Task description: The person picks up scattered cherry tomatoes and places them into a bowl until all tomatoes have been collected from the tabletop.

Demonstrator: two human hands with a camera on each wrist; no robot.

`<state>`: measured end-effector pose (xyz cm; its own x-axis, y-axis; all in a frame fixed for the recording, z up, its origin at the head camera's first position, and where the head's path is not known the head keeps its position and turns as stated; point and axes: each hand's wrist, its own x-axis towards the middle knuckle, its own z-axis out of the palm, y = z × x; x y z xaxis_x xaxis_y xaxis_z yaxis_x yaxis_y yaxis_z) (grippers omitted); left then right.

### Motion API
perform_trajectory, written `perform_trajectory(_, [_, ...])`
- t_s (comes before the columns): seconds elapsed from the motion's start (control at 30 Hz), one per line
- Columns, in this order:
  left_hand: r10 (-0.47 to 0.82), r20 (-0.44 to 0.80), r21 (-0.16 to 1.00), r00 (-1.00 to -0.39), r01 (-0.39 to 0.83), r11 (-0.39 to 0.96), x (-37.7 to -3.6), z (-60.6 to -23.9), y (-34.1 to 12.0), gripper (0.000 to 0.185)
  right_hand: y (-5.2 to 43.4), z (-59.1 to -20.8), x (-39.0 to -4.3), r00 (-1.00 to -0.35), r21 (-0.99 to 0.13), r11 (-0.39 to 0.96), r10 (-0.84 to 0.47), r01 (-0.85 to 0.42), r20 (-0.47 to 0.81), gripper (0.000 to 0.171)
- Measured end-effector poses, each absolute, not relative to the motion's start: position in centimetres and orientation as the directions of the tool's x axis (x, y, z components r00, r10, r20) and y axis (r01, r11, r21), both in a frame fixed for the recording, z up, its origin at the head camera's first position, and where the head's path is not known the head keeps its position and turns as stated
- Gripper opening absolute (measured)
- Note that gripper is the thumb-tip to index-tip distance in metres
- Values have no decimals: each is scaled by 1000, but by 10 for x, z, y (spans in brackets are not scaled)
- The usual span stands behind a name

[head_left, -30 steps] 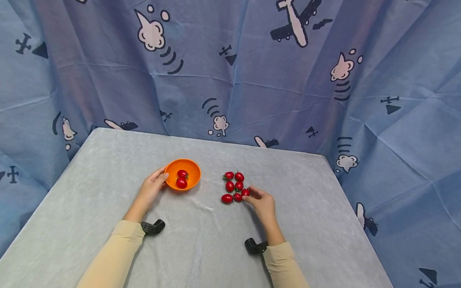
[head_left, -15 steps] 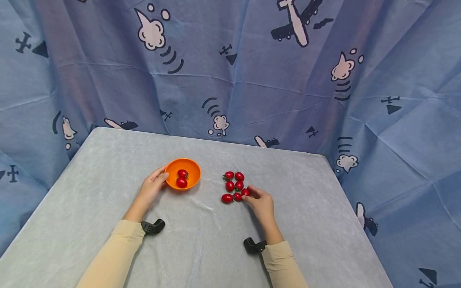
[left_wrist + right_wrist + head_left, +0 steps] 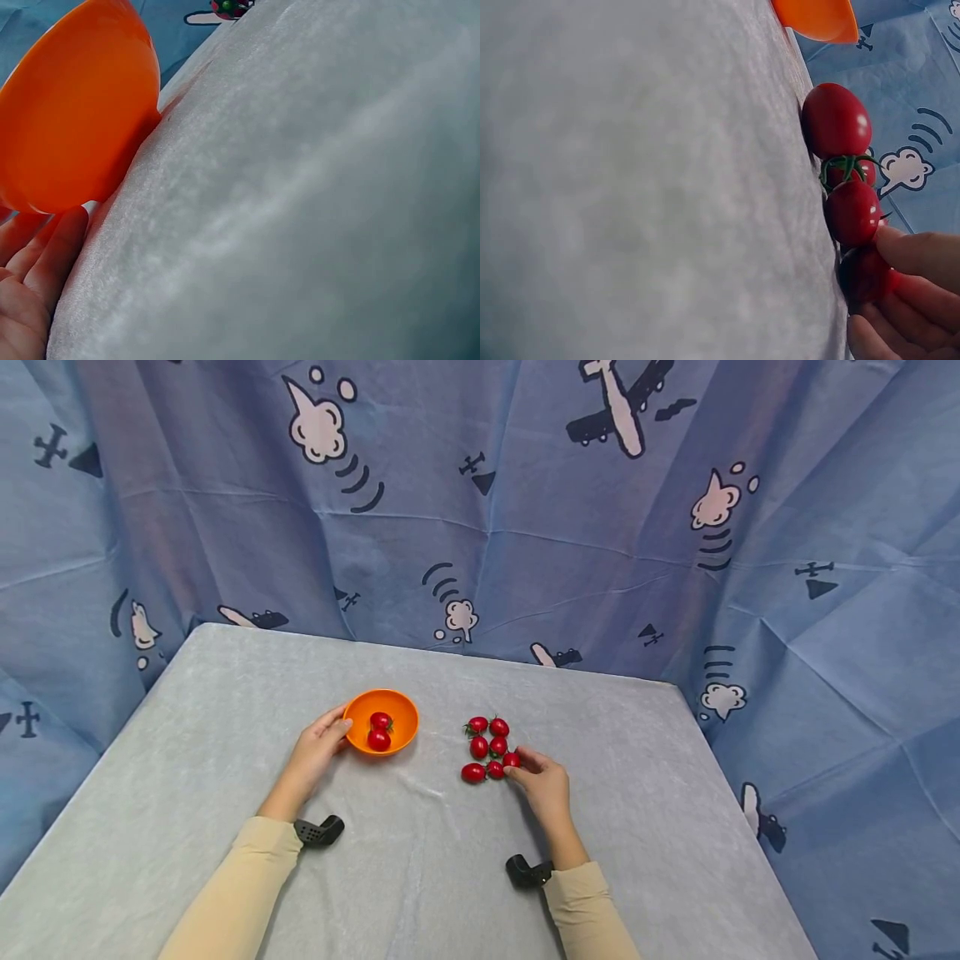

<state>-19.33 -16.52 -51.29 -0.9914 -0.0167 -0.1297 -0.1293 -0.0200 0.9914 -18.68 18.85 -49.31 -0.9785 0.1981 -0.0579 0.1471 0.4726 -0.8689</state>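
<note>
On the left of the table in the head view, my left hand (image 3: 317, 750) holds the side of an orange bowl (image 3: 405, 714), thumb at its rim. Two red cherry tomatoes (image 3: 379, 740) lie in the bowl. My right hand (image 3: 549, 787) pinches a cherry tomato (image 3: 865, 275) between thumb and fingers, at the right end of a cluster. Several more cherry tomatoes (image 3: 478, 747) sit beside it in loose rows, some with green stems. In the left wrist view, fingertips (image 3: 71, 225) meet the underside of the bowl's wall.
A pale grey cloth covers the table (image 3: 420, 877). Behind and to the right hangs a blue curtain (image 3: 420, 468) printed with planes and clouds. A black device (image 3: 320, 832) is strapped on each wrist.
Both hands stay nearly in place. The right wrist has shifted very slightly left while its fingers remain at the same tomato.
</note>
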Motion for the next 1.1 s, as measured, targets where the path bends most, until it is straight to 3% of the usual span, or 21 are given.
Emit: perform_trajectory(1.1, [-22, -152, 988, -988, -152, -5, -192, -509, -166, 54, 188, -494, -189, -985, -853, 506, 162, 132, -57, 43])
